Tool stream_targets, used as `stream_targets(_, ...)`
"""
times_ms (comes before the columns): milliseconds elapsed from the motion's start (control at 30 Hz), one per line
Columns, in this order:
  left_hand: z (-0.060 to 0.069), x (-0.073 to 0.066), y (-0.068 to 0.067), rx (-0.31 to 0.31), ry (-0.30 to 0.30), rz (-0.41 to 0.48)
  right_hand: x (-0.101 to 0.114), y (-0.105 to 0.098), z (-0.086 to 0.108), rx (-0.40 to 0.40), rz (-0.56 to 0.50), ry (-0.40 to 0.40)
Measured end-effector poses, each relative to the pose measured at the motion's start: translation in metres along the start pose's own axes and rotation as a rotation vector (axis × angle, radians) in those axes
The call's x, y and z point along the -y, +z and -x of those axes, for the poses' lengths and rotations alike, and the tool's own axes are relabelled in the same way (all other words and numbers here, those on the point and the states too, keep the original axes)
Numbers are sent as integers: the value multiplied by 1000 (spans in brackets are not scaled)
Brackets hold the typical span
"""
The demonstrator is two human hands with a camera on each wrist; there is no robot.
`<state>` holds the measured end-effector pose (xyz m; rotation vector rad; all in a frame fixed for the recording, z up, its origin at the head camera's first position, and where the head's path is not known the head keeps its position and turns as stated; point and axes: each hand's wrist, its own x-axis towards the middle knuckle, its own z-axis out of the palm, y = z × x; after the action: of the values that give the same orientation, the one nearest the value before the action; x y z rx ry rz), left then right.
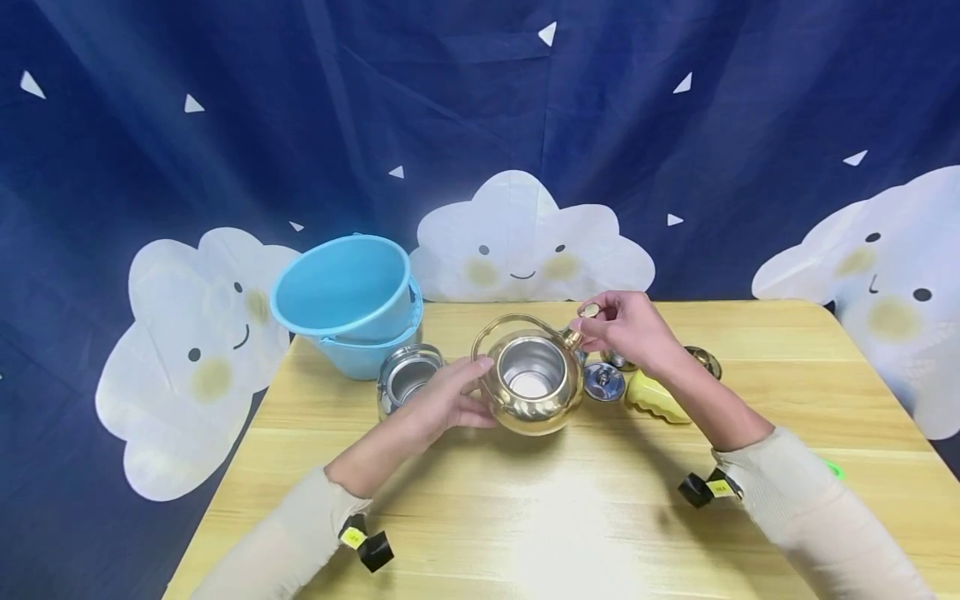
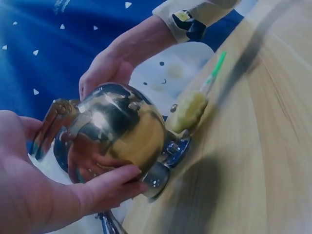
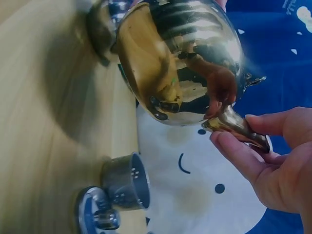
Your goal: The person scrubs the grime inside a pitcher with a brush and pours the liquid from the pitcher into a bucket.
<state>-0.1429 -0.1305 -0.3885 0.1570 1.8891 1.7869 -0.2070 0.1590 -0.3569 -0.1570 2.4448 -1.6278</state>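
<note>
A shiny gold teapot (image 1: 531,408) is held up off the table between both hands, tilted so its lidless mouth and steel inside face the head camera. My left hand (image 1: 453,396) holds its body by the left side, next to the raised hoop handle (image 1: 517,318). In the left wrist view that hand's thumb and fingers lie along the polished body. My right hand (image 1: 626,329) pinches the spout (image 3: 236,127) between thumb and fingers. A silver pot (image 1: 408,379) stands behind the left hand. Beneath the right forearm lies a pale yellow wavy-sided thing (image 1: 654,398).
Two light blue buckets (image 1: 341,287), one inside the other, stand at the back left. A silver lid (image 1: 604,382) and a perforated metal strainer cup (image 3: 127,181) sit behind the teapot. A gold lid (image 1: 705,362) lies farther right, and a green thing (image 1: 835,470) shows beside the right sleeve.
</note>
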Motion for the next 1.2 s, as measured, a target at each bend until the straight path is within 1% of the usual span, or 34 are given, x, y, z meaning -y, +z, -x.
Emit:
stream_targets(133, 1, -4, -8, 29, 10, 92, 8, 1, -4, -8, 14, -14)
stream_targets(200, 2, -7, -11, 26, 13, 117, 12, 2, -6, -10, 8, -27)
stream_targets(333, 5, -18, -20, 4, 28, 133, 23, 3, -11, -17, 7, -68)
stream_targets(433, 8, -27, -27, -10, 46, 145, 33, 5, -15, -26, 61, -97)
stream_targets(500, 10, -32, -32, -24, 47, 159, 39, 7, -18, -29, 100, -121)
stream_targets(600, 13, -37, -40, -41, 53, 168, 47, 9, -24, -17, 130, -151)
stream_targets(667, 14, -41, -45, -52, 57, 167, 51, 11, -27, -5, 125, -167)
stream_targets(800, 16, -48, -55, -50, 76, 163, 59, 13, -32, 30, 106, -191)
stream_targets(967, 20, -58, -65, -57, 91, 156, 69, 16, -37, 67, 50, -211)
stream_targets(1067, 23, -65, -71, -66, 105, 145, 77, 16, -42, 99, -7, -205)
stream_targets(1200, 26, -78, -77, -92, 135, 124, 90, 14, -49, 132, -121, -187)
